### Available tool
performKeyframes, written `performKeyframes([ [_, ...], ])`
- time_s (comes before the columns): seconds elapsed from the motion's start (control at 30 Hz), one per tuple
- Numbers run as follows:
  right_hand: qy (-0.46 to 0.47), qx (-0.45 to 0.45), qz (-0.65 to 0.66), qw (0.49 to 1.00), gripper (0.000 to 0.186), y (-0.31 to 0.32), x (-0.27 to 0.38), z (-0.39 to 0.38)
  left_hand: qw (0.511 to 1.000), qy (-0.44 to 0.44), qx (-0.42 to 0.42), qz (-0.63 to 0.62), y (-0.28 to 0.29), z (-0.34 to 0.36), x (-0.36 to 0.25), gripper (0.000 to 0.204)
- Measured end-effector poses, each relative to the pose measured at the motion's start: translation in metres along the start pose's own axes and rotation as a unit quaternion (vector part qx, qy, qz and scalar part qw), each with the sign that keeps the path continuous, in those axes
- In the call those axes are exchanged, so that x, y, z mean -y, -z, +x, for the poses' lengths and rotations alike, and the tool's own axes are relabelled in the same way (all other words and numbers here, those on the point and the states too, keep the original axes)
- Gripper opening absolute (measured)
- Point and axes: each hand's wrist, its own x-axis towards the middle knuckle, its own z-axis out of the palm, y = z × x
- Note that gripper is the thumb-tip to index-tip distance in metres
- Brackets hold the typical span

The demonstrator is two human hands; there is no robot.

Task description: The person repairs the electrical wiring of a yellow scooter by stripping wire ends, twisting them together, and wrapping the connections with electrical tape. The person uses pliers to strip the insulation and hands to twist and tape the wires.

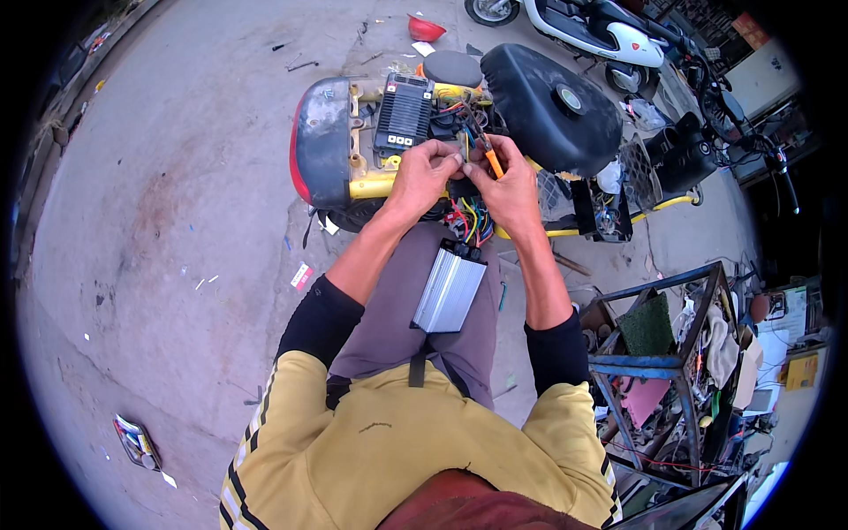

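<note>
My left hand and my right hand meet over the open frame of an electric scooter, fingertips almost touching. The left thumb and fingers are pinched together; what lies between them is too small to make out, perhaps a thin wire. Tucked in my right hand is a pair of pliers with orange handles, jaws pointing away from me, while its thumb and forefinger also pinch. Below the hands, red, yellow, green and blue wires run into a silver finned controller box resting on my thighs.
A black finned module sits on the yellow scooter frame, left of a black seat. The dark tail cover is at the left. At the right stands a metal rack full of scrap. A white scooter is parked behind.
</note>
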Motion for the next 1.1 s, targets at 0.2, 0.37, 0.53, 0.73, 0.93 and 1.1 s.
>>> performKeyframes([
  [0.2,-0.032,-0.034,0.030,0.998,0.028,-0.011,-0.011,0.005,1.000,-0.012,0.001,0.010,0.001,-0.001,0.004,0.017],
  [0.37,-0.072,-0.020,0.084,0.994,0.033,-0.005,-0.013,0.007,0.999,-0.049,-0.016,0.016,0.000,0.003,0.022,0.020],
  [0.53,0.011,0.007,-0.025,1.000,0.041,-0.002,0.001,-0.003,1.000,0.002,0.008,-0.014,-0.002,0.001,0.004,0.023],
  [0.73,0.028,0.000,-0.053,0.998,0.035,-0.013,-0.002,0.000,1.000,0.021,0.003,-0.017,0.006,0.000,0.000,0.020],
  [0.93,-0.128,-0.040,0.202,0.970,0.029,-0.007,-0.020,0.002,0.965,-0.093,-0.072,0.235,-0.013,-0.006,-0.002,0.021],
  [1.1,-0.161,-0.061,0.331,0.928,0.030,-0.014,-0.017,0.002,0.968,-0.082,-0.084,0.223,-0.017,-0.010,-0.009,0.023],
])
